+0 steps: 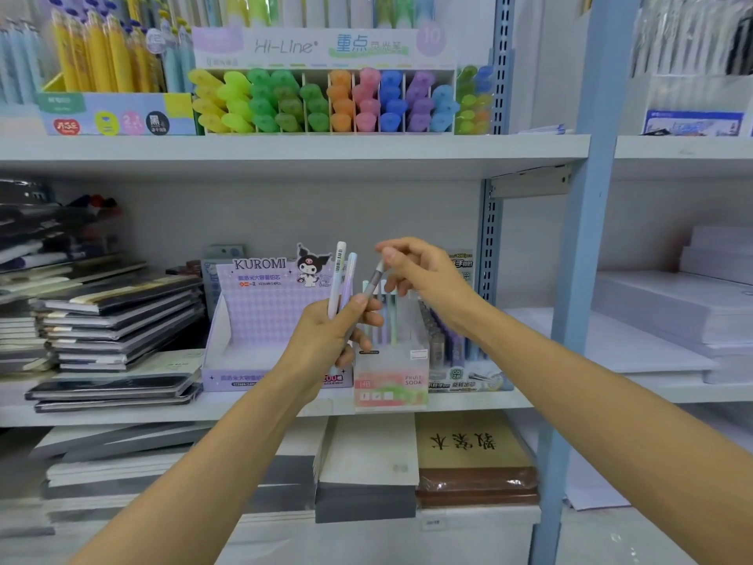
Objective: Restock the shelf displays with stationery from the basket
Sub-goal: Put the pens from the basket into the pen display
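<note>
My left hand (326, 332) grips a small bunch of pens in front of the middle shelf: a white pen (337, 275) and a pale lilac pen (348, 279) stand upright above its fingers. My right hand (419, 275) pinches the top end of a grey pen (374, 284), whose lower end still lies in my left hand's grip. Right behind the hands stands a frosted Fruit Soda pen display box (391, 377) with pastel pens upright in it. The basket is out of view.
A purple Kuromi lead-refill display box (248, 320) stands left of the frosted box, a dark pen display (452, 344) to its right. Stacked notebooks (114, 320) fill the left of the shelf. Highlighter display (326, 99) sits on the shelf above. A blue upright post (570, 320) stands at the right.
</note>
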Demonstrator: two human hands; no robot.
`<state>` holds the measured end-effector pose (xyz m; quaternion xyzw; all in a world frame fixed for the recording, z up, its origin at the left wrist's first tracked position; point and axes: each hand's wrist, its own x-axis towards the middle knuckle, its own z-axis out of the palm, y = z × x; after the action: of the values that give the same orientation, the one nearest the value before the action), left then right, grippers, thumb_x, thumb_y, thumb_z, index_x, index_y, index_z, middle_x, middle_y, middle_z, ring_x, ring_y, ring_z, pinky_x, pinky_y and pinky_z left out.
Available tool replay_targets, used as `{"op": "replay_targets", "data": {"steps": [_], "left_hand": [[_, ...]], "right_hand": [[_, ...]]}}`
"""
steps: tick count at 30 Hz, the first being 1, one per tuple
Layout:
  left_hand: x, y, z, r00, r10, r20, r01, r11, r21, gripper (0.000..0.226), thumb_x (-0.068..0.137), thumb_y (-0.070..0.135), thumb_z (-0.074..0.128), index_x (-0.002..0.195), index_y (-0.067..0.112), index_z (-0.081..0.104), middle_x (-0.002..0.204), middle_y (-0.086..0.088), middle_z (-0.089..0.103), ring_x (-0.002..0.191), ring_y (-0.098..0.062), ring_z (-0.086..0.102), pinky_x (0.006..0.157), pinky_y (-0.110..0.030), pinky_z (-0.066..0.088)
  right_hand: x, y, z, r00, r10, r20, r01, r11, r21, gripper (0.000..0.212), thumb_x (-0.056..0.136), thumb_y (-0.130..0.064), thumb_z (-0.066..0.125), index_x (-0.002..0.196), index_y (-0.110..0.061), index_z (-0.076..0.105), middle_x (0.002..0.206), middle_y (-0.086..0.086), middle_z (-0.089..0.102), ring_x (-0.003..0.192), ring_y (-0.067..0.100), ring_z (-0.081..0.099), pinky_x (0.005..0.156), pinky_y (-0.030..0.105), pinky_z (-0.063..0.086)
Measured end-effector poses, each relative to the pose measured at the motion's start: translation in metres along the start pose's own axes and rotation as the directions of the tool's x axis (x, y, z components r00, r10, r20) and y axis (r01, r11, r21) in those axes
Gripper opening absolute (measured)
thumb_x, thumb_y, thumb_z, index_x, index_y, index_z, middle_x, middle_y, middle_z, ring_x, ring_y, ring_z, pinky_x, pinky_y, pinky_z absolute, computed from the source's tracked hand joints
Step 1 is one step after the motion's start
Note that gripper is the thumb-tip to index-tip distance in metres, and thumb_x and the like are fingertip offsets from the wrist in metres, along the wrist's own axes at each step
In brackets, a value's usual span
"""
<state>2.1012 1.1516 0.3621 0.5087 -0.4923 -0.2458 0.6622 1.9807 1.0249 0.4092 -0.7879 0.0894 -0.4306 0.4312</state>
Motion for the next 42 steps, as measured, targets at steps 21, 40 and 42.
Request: {"op": "replay_targets", "data": {"steps": [21,40,42], "left_hand": [[-0.008,0.016,-0.005,0.994,-0.089,-0.070,0.085,0.995,-0.056,0.020,0.100,0.023,0.040,0.100,0.022,0.061,0.063,0.005,0.049,0.051,-0.009,0.039,0.038,-0.019,0.026],[-0.003,-0.011,-0.012,0.996,-0.061,0.060,0.061,0.998,-0.002,0.025,0.100,0.033,0.047,0.116,0.024,0.065,0.083,-0.002,0.071,0.049,-0.009,0.051,0.039,-0.018,0.030],[-0.003,-0.012,-0.013,0.996,-0.056,0.069,0.056,0.998,-0.006,0.026,0.100,0.032,0.047,0.116,0.023,0.065,0.081,-0.002,0.070,0.049,-0.009,0.051,0.039,-0.018,0.030]], "right_hand": [[0.002,0.005,-0.029,0.948,-0.189,-0.256,0.033,0.858,-0.513,0.016,0.093,-0.016,0.060,0.084,-0.009,0.071,0.064,-0.006,0.064,0.061,0.010,0.060,0.062,0.015,0.048],[0.020,0.045,-0.021,0.983,-0.082,-0.164,-0.028,0.817,-0.577,0.016,0.089,-0.020,0.068,0.098,-0.020,0.055,0.080,0.002,0.065,0.074,0.017,0.061,0.068,0.032,0.051],[0.021,0.049,-0.017,0.970,-0.115,-0.216,-0.041,0.794,-0.607,0.015,0.086,-0.021,0.071,0.090,-0.020,0.057,0.080,-0.002,0.064,0.073,0.016,0.060,0.069,0.036,0.053]]}}
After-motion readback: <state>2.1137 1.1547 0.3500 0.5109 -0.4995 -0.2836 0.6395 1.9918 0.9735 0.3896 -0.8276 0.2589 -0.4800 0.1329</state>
